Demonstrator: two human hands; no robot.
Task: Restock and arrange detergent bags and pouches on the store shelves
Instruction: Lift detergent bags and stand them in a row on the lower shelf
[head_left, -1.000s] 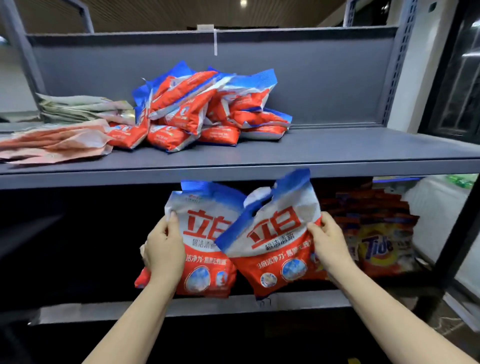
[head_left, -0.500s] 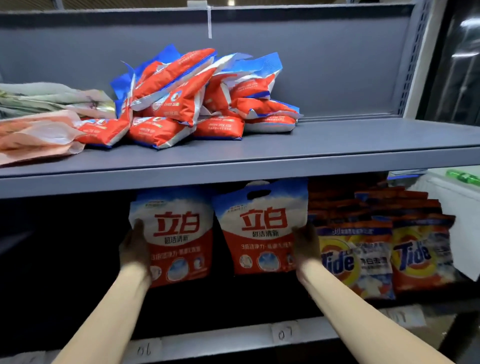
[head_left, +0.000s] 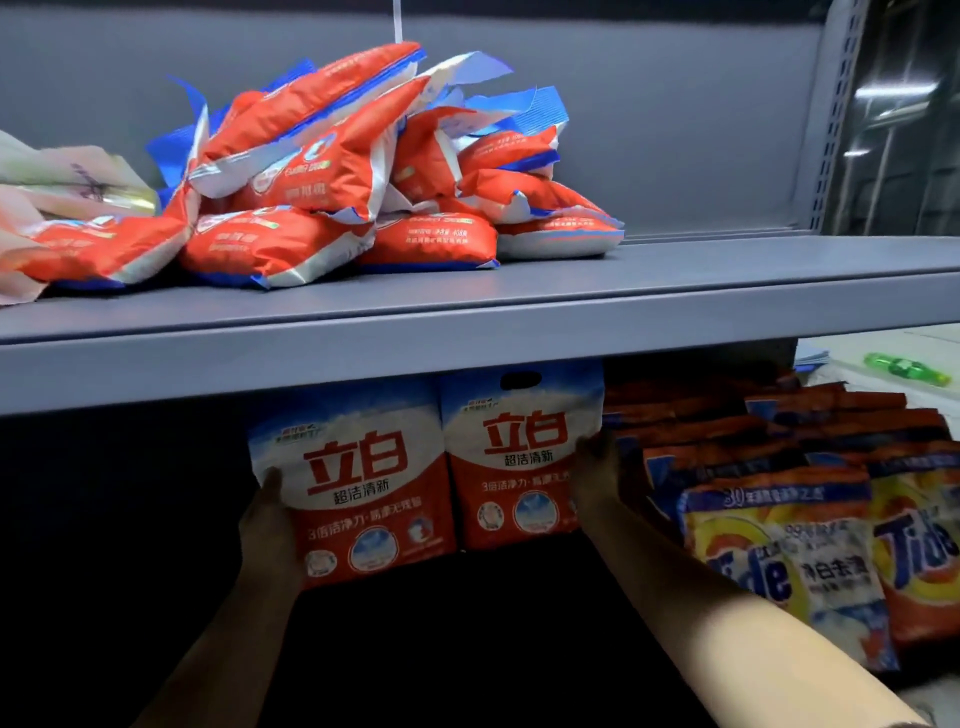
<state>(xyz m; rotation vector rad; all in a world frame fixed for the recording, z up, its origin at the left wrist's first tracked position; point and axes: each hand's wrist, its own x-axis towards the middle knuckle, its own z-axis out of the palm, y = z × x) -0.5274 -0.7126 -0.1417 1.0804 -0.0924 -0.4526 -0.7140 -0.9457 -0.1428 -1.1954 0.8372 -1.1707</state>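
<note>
Evidently the step in hand is seating two detergent bags upright, side by side, on the dark lower shelf beneath the grey metal upper shelf (head_left: 467, 332). The left hand (head_left: 272, 525) grips the outer edge of the left red-and-white plastic detergent bag with red Chinese lettering (head_left: 353, 483), thumb on its face, fingers hidden behind. The right hand (head_left: 597, 480) holds the outer edge of the right red-and-white detergent bag with a cut-out carry handle (head_left: 514, 457); shadow hides how its fingers lie, but it appears to be clasping the bag. The two bags touch along their inner edges and stand upright, faces forward; whether their bases rest on the shelf floor cannot be told in the darkness.

At three o'clock from the right bag, just beside the right hand, stand rows of orange-and-yellow Tide detergent bags (head_left: 810, 545). At twelve o'clock, on the upper shelf, lies a loose heap of small red, white and blue detergent pouches (head_left: 332, 171), still unarranged, with pale pink flat packs (head_left: 31, 208) at its nine o'clock.

Next, I judge, both bags need settling firmly so they stand unaided, the right one snug against the Tide rows, before both hands let go. Released too early, the soft bags could slump forward.
</note>
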